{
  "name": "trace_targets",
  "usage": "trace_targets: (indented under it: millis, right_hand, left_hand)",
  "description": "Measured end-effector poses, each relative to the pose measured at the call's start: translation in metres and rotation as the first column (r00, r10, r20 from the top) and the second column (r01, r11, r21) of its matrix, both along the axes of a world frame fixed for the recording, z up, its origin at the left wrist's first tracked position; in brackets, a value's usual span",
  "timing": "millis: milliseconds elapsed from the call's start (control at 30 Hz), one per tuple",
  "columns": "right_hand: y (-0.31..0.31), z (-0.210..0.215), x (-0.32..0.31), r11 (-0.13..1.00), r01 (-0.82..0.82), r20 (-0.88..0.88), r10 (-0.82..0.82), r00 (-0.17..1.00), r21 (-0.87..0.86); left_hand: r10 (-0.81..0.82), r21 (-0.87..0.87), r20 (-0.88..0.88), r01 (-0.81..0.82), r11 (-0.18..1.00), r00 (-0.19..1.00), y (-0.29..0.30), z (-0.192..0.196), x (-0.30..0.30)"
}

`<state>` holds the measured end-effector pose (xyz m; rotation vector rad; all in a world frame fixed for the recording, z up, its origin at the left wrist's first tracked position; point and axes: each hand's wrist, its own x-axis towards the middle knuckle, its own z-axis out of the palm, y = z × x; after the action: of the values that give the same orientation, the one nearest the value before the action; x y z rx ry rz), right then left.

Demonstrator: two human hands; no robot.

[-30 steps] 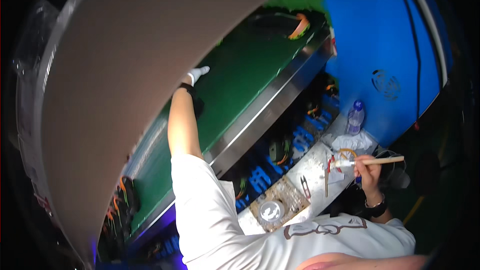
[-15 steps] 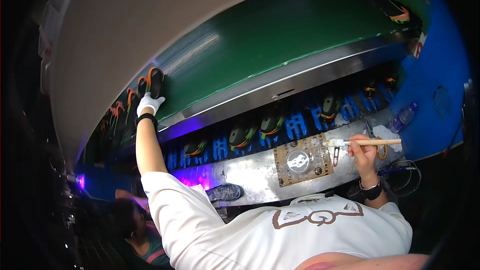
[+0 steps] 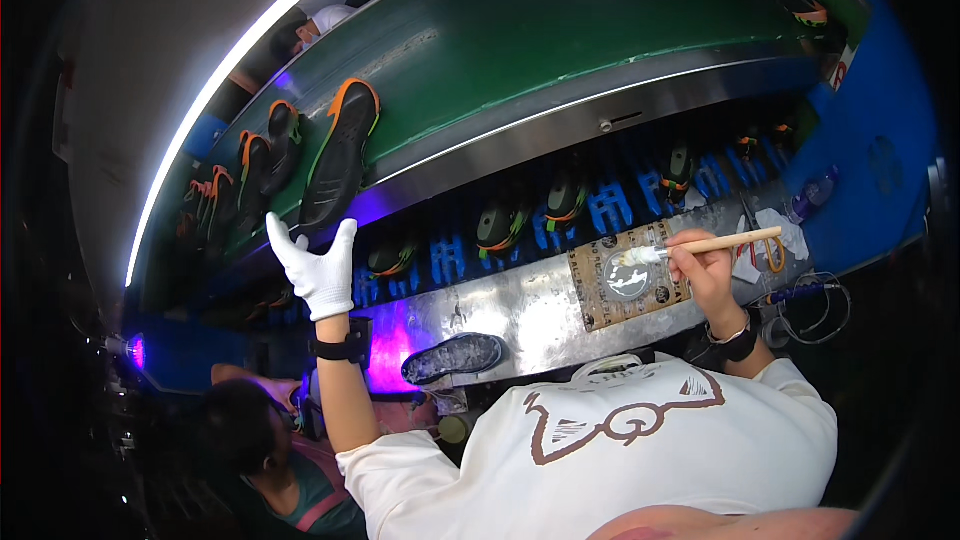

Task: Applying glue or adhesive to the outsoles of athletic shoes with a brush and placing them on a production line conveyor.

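While your gloved left hand point(image 3: 318, 270) reaches, fingers spread, for the sole point(image 3: 340, 152) on the belt point(image 3: 560, 30), keep your right hand point(image 3: 706, 270) pinching the brush point(image 3: 700, 245).

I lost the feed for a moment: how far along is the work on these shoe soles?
Done, it seems: one grey sole lies on the steel bench. In hand: the gloved left hand reaches, open, just under a black-and-orange sole on the green belt, not yet gripping it; the right hand holds a brush over the brown pad. Left: more soles wait on the belt.
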<state>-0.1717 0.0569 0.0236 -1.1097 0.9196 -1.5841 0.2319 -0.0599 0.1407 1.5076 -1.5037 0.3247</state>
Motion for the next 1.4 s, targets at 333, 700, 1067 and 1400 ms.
trace_targets:
  millis: [333, 700, 1067, 1400]
  right_hand:
    - [0.023, -0.009, -0.002, 0.989, 0.146, -0.031, -0.145, 0.989, 0.029]
    - [0.004, -0.074, -0.021, 0.974, 0.174, -0.155, -0.151, 0.976, 0.145]
    - [-0.024, -0.135, -0.003, 0.97, 0.158, -0.535, -0.035, 0.844, 0.185]
    - [-0.025, -0.144, -0.003, 0.973, 0.168, -0.56, -0.051, 0.827, 0.159]
  left_hand:
    - [-0.12, -0.137, -0.468, 0.062, 0.989, 0.876, -0.084, -0.002, -0.008]
    - [-0.678, -0.267, -0.33, 0.624, 0.735, 0.657, 0.011, 0.038, -0.037]
    - [0.156, -0.089, -0.966, 0.828, 0.554, -0.208, 0.071, -0.171, -0.077]
    - [0.322, -0.22, -0.867, 0.872, 0.438, -0.38, 0.129, -0.213, -0.102]
